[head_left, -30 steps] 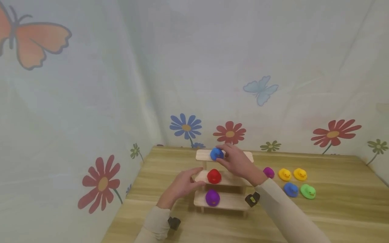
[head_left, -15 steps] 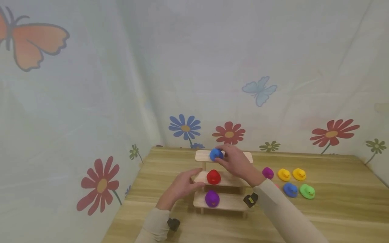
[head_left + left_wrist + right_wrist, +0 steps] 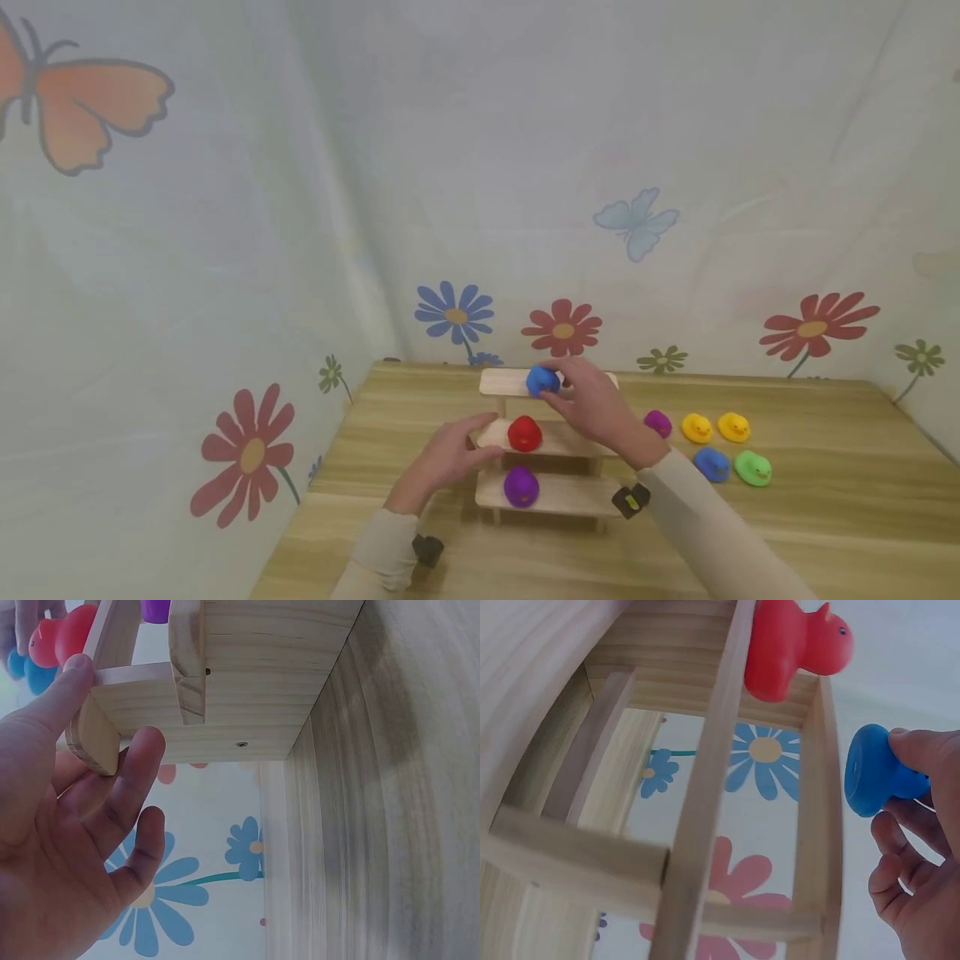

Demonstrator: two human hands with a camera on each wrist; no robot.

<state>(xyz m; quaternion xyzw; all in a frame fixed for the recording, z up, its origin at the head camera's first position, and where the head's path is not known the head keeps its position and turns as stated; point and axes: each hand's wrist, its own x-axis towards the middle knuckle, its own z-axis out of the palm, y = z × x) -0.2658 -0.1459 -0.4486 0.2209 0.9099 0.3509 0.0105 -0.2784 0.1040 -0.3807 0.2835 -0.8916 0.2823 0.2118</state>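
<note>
I can't make out any word, number or brand from here. The nearest thing to a label is a small yellowish patch (image 3: 632, 502) on the black device (image 3: 622, 505) by the person's right sleeve (image 3: 712, 525), and it is too small to read.
</note>
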